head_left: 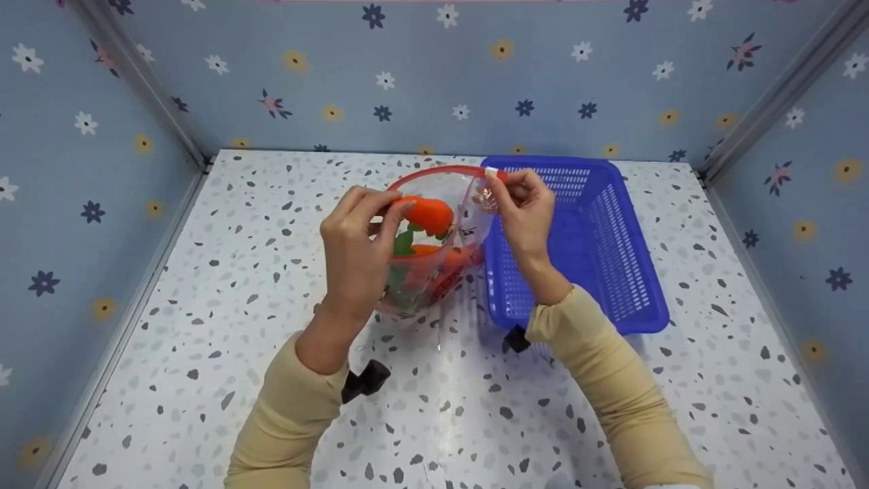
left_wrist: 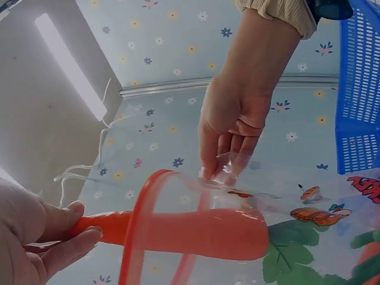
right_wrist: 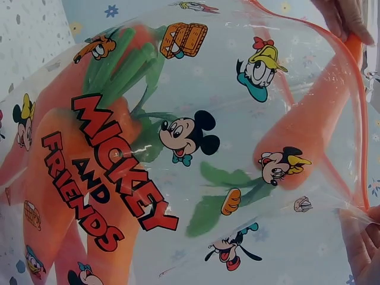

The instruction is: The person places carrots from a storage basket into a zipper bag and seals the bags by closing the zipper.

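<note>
A clear zip bag [right_wrist: 196, 196] with a red rim [head_left: 445, 168] and cartoon prints stands open between the hands. My left hand [head_left: 363, 241] pinches an orange carrot [head_left: 431, 214] by its narrow tip at the bag's mouth. In the left wrist view, most of this carrot [left_wrist: 205, 233] lies inside the bag, leafy end inward, and the tip sticks out past the rim. My right hand [head_left: 528, 216] pinches the right end of the red rim, by a small white piece [head_left: 491, 172]. More carrots [right_wrist: 50, 172] with green tops fill the bag's lower part, seen through the plastic.
A blue slotted plastic basket [head_left: 641, 272] stands right of the bag, below the right forearm. Speckled white tabletop [head_left: 224, 326] lies under everything. Flowered blue panels [head_left: 421, 75] enclose the back and sides. Black wrist mounts [head_left: 366, 380] hang under both sleeves.
</note>
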The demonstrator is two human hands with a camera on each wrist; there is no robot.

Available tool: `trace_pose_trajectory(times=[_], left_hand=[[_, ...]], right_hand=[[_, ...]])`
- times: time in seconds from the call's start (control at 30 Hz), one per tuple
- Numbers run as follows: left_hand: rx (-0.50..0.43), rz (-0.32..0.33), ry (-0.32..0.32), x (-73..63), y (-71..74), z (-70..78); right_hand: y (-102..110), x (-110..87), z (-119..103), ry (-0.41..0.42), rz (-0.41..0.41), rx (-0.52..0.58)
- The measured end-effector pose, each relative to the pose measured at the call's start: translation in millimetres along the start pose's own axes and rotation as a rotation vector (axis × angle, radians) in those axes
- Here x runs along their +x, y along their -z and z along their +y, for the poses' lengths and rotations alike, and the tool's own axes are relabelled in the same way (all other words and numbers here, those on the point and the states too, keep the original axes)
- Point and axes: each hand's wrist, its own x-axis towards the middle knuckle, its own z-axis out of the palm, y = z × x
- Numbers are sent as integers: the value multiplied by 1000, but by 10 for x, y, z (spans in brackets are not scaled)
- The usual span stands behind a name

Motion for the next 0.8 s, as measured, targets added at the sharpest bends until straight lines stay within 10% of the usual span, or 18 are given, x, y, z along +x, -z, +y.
trace_pose_trajectory(times=[0.27, 0.5, 0.8], left_hand=[[52, -120, 94, -32, -133, -123], [156, -354, 253, 3, -167, -131], [276, -389, 136, 40, -180, 23]], right_hand=[[52, 21, 206, 81, -31, 18], [22, 12, 164, 96, -57, 65], [-49, -53, -63, 106, -88, 66]])
